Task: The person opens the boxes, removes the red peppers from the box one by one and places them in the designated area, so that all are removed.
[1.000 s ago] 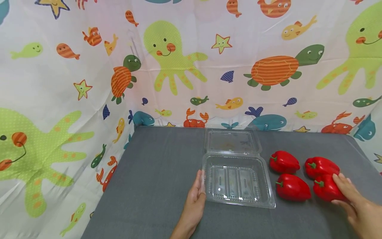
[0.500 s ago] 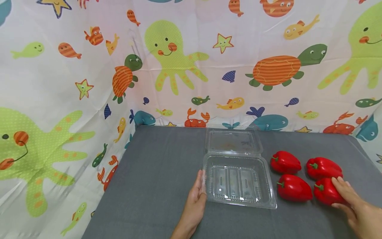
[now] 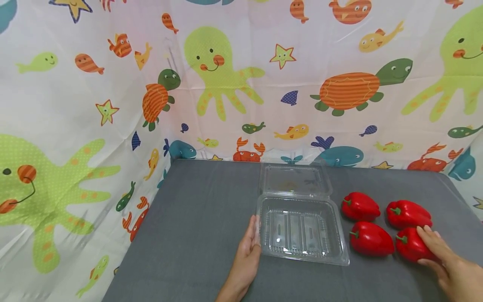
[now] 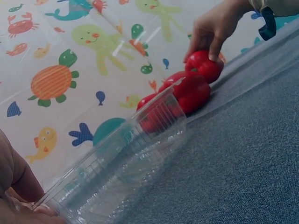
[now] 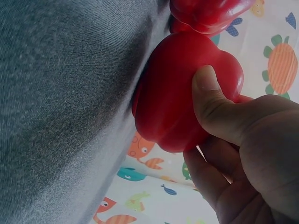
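My left hand [image 3: 243,260] holds the left rim of a clear plastic clamshell container [image 3: 342,245], thumb on the near side of the rim in the left wrist view. The container lies unfolded, its lid [image 3: 294,178] flat behind the base, and nothing sits inside. At the right, my right hand [image 3: 447,258] grips a red bell pepper [image 3: 411,245] with a green stem. In the right wrist view the thumb presses on the pepper [image 5: 173,93], with the other fingers partly hidden behind it. That pepper appears to rest on the cloth.
Three more red bell peppers lie between the container and the right side: a back left pepper [image 3: 360,206], a front left pepper [image 3: 371,239] and a back right pepper [image 3: 409,214]. Grey cloth [image 3: 188,235] covers the table. A sea-animal printed curtain [image 3: 241,84] bounds the back and left.
My right hand and its pepper have shifted slightly toward the near edge, away from the back right pepper. The left hand and container stay in place.
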{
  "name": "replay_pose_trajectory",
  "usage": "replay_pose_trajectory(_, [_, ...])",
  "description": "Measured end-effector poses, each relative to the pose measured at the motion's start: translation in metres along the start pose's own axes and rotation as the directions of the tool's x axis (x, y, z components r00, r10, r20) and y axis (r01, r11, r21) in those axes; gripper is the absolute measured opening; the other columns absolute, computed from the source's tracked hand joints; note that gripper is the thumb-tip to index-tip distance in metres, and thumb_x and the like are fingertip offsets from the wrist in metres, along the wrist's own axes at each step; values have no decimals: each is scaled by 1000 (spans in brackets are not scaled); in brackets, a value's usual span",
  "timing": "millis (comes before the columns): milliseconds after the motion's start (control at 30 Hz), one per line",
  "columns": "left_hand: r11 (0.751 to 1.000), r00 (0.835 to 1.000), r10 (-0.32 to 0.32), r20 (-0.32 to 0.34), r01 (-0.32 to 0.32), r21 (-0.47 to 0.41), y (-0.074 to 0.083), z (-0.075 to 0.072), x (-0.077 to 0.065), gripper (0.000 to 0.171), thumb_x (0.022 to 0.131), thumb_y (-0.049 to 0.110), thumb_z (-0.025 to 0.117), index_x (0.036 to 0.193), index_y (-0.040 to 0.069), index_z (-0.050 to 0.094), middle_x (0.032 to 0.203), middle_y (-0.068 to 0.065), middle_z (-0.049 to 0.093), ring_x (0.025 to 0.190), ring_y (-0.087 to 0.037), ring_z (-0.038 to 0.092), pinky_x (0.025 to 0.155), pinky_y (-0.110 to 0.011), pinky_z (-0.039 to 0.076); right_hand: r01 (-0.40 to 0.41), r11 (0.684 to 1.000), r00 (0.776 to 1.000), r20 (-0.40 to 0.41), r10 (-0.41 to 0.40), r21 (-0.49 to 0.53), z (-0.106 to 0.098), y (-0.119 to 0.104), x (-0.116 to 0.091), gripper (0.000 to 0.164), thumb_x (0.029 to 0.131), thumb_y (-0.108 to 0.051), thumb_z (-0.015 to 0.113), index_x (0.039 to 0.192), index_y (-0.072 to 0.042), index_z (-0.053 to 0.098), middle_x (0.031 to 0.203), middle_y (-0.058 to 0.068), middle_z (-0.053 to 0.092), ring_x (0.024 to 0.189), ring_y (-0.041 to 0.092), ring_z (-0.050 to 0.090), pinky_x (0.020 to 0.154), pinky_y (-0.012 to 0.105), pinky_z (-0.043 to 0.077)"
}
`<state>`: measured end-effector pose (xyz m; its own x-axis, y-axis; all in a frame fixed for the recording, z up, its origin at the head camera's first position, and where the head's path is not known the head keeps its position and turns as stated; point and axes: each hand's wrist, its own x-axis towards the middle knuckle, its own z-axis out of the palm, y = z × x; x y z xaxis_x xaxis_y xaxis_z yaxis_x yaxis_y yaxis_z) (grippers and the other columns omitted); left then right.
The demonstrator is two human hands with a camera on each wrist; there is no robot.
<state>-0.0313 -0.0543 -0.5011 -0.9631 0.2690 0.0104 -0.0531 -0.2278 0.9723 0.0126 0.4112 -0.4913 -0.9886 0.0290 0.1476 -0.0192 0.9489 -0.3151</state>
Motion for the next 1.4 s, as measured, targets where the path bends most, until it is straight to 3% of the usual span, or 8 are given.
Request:
replay_pose_trajectory(200, [1000, 1000, 16, 6, -16, -12, -1, 2, 0, 74, 102, -14, 26, 169, 2, -1, 178, -7, 5, 162, -20, 0, 121, -11, 15, 2, 1000, 1000, 20, -2, -1, -3, -1, -1, 103, 81, 12, 79, 166, 1, 20, 150, 46, 34, 145, 62, 22, 111, 74, 16])
replay_pose_trajectory(367, [1000, 1000, 23, 11, -23, -20, -2, 5, 2, 73, 102, -13, 26, 169, 3, -1, 178, -7, 5, 162, -22, 0, 121, -11, 16, 20, 1000, 1000, -8, -20, 2, -4, 1, 1, 103, 79, 13, 80, 165, 2, 23, 148, 46, 37, 144, 62, 26, 113, 71, 15])
replay_pose_trajectory(567, [999, 1000, 24, 14, -24, -21, -4, 5, 4, 73, 102, -14, 26, 169, 3, 0, 178, -6, 5, 162, -21, 0, 122, -13, 15, 35, 999, 999, -1, -35, -31, -2, 7, 4, 107, 74, 9, 85, 165, -1, 29, 145, 44, 43, 130, 65, 43, 100, 75, 32])
replay_pose_trajectory(700, [999, 999, 27, 21, -26, -38, -5, 4, 3, 74, 102, -14, 26, 169, 2, 0, 178, -8, 4, 162, -23, -1, 122, -12, 16, 28, 999, 999, 22, -28, -39, -1, 8, 5, 107, 73, 8, 86, 164, 0, 30, 143, 45, 45, 126, 66, 46, 91, 78, 38])
replay_pose_trajectory(1000, [999, 999, 20, 33, -18, -50, -4, 4, 2, 74, 102, -14, 26, 169, 3, 0, 178, -7, 4, 162, -20, 1, 123, -14, 16, -20, 999, 998, 58, 22, -38, 0, 9, 4, 107, 79, 7, 83, 165, 1, 21, 150, 45, 36, 136, 67, 34, 98, 81, 32])
replay_pose_trajectory(1200, [999, 1000, 2, 24, -1, -41, -4, 4, 4, 73, 103, -12, 29, 170, 5, 3, 178, -9, 5, 162, -22, 3, 122, -14, 17, -33, 998, 984, 175, 43, -58, -7, 10, 5, 106, 80, 4, 84, 163, 7, 18, 149, 48, 32, 136, 68, 31, 92, 79, 40])
replay_pose_trajectory(1400, [998, 998, -55, -6, 55, -39, 3, 0, 4, 70, 107, 0, 35, 170, 7, 6, 178, -8, 9, 163, -24, 6, 129, -38, 12, -14, 999, 983, 181, 23, -51, -13, 1, 4, 113, 78, 0, 87, 165, 4, 14, 149, 47, 33, 135, 68, 34, 85, 73, 51])
